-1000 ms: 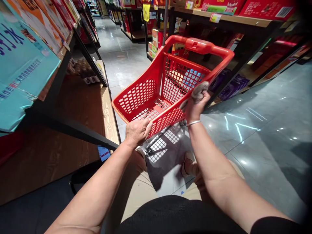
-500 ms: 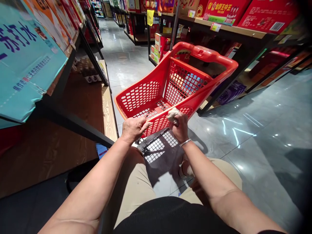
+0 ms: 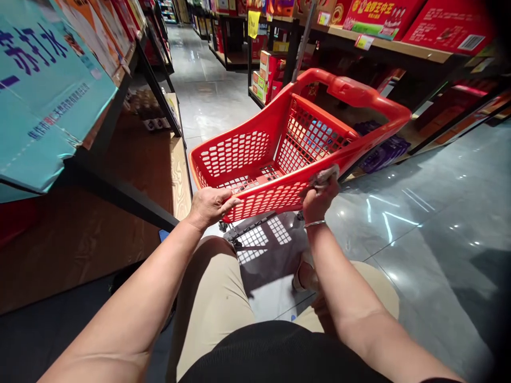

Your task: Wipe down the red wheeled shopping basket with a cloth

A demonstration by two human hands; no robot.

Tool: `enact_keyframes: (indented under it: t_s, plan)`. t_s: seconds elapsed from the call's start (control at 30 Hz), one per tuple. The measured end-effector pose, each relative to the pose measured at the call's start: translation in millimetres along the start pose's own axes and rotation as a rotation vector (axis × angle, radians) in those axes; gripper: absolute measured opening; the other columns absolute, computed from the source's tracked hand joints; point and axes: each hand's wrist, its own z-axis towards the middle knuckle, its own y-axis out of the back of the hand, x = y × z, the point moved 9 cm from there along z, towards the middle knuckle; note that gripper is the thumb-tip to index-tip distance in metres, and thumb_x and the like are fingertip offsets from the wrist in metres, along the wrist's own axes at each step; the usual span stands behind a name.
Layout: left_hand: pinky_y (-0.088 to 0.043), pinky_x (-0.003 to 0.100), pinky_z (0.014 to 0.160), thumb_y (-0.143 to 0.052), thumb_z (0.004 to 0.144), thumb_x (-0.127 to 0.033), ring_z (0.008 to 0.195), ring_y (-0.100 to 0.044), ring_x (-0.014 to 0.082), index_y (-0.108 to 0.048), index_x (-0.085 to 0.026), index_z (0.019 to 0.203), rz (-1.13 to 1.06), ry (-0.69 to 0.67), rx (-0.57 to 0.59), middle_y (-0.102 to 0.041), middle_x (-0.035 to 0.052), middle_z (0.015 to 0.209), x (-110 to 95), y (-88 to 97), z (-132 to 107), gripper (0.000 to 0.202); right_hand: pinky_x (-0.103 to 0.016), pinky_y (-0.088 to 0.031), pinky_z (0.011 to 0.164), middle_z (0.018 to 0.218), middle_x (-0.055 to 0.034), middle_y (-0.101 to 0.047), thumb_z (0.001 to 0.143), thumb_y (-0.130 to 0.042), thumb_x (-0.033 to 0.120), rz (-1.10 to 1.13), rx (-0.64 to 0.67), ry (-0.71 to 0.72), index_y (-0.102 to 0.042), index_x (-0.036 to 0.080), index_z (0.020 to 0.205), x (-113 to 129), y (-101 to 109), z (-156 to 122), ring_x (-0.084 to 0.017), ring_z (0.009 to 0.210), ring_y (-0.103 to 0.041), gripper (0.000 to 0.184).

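A red plastic shopping cart with lattice sides stands in front of my knees, its handle at the far right. My left hand is closed over the near rim at the cart's front corner. Toward the handle end, my right hand is closed on a greyish crumpled cloth, which presses against the outside of the near side wall just below the rim. A bracelet circles the right wrist. The right fingertips are partly hidden behind the cloth and hand.
A shelf with a light-blue carton rises close on my left, its wooden lower board beside the cart. Red boxes fill a shelf behind the handle. Purple packages lie on its low board. Shiny grey tiles extend right.
My right hand has slid the cloth along the cart's near side, rightward and slightly up toward the handle. The left hand still grips the rim. The cart appears turned slightly.
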Motion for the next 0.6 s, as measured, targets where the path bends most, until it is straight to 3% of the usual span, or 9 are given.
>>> enact_keyframes:
  t_s: [0.07,0.17,0.27,0.33,0.4,0.47,0.6]
  plan:
    - [-0.028,0.029,0.059,-0.04,0.097,-0.062,0.065,-0.057,0.018,-0.056,-0.023,0.065,-0.024,-0.015,0.046,-0.064,0.0039,0.065,3,1.2,0,0.053,-0.058,-0.043,0.117,0.132,-0.0152,-0.049,0.068,-0.05,0.015,0.004,0.013,0.027,-0.048,0.02,0.136,17,-3,-25,-0.029,0.13,-0.051,0.068]
    - [-0.031,0.028,0.06,-0.038,0.099,-0.063,0.065,-0.059,0.0184,-0.063,-0.024,0.073,-0.039,-0.001,0.138,-0.066,0.0031,0.068,0,5.9,3,0.053,-0.054,-0.044,0.118,0.128,-0.0125,-0.051,0.069,-0.053,0.013,0.049,0.173,0.104,-0.055,0.023,0.124,41,-13,-50,-0.027,0.13,-0.052,0.056]
    - [-0.037,0.03,0.065,-0.032,0.102,-0.065,0.083,-0.068,0.0239,-0.07,-0.023,0.084,0.037,0.08,0.16,-0.075,0.007,0.089,-18,17.9,16,0.059,-0.048,-0.046,0.117,0.123,-0.0099,-0.053,0.075,-0.056,0.011,0.138,0.356,0.172,-0.061,0.025,0.115,53,-22,-59,-0.024,0.129,-0.053,0.043]
    - [-0.042,0.03,0.072,-0.031,0.105,-0.062,0.098,-0.07,0.0267,-0.072,-0.025,0.108,-0.006,0.14,0.101,-0.077,0.0071,0.107,-39,26.7,31,0.056,-0.047,-0.046,0.117,0.122,-0.0089,-0.054,0.076,-0.057,0.011,0.171,0.434,0.194,-0.063,0.026,0.115,56,-27,-58,-0.024,0.13,-0.053,0.042]
    - [-0.045,0.031,0.079,-0.035,0.105,-0.062,0.11,-0.068,0.0271,-0.067,-0.027,0.125,-0.061,0.076,0.067,-0.075,0.0057,0.123,-71,26.4,47,0.052,-0.048,-0.045,0.117,0.124,-0.0083,-0.054,0.075,-0.059,0.011,0.168,0.479,0.209,-0.064,0.027,0.115,55,-32,-54,-0.025,0.13,-0.053,0.044]
    - [-0.046,0.032,0.082,-0.034,0.107,-0.06,0.11,-0.069,0.0273,-0.067,-0.026,0.126,-0.054,0.016,0.085,-0.075,0.0062,0.122,-95,16.0,59,0.051,-0.047,-0.046,0.115,0.125,-0.0085,-0.055,0.075,-0.059,0.01,0.169,0.499,0.227,-0.066,0.026,0.115,53,-35,-47,-0.025,0.126,-0.054,0.044]
    - [-0.047,0.032,0.083,-0.039,0.108,-0.051,0.109,-0.069,0.0263,-0.069,-0.025,0.121,0.039,0.089,0.026,-0.075,0.0075,0.119,-92,1.3,70,0.042,-0.045,-0.05,0.105,0.111,-0.0086,-0.056,0.072,-0.061,0.014,0.143,0.381,0.177,-0.067,0.02,0.106,28,-22,-16,-0.024,0.11,-0.057,0.036]
